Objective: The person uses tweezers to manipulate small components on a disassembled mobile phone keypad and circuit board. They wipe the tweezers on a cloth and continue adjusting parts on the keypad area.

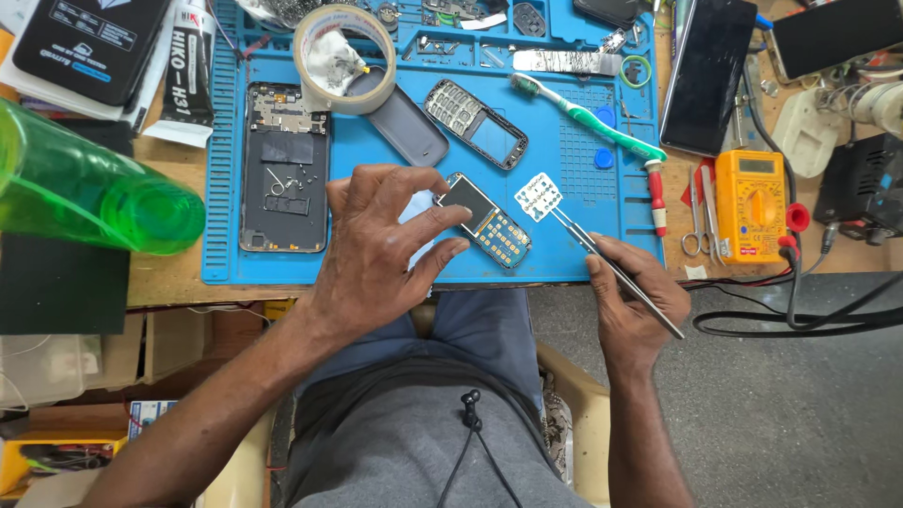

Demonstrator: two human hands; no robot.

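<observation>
Your left hand [381,240] steadies an opened keypad phone [484,221], its small dark screen glassy. Top left, a black box [89,42] with a blue label; beside it a black-and-white tube [188,71]. Yellow multimeter [750,202] at right, grey display; dark smartphone [707,75] above it.

The left hand [381,240] covers the near end of the small phone board [484,221]. The green bottle [85,188] is blurred and cut off at the left edge.
</observation>
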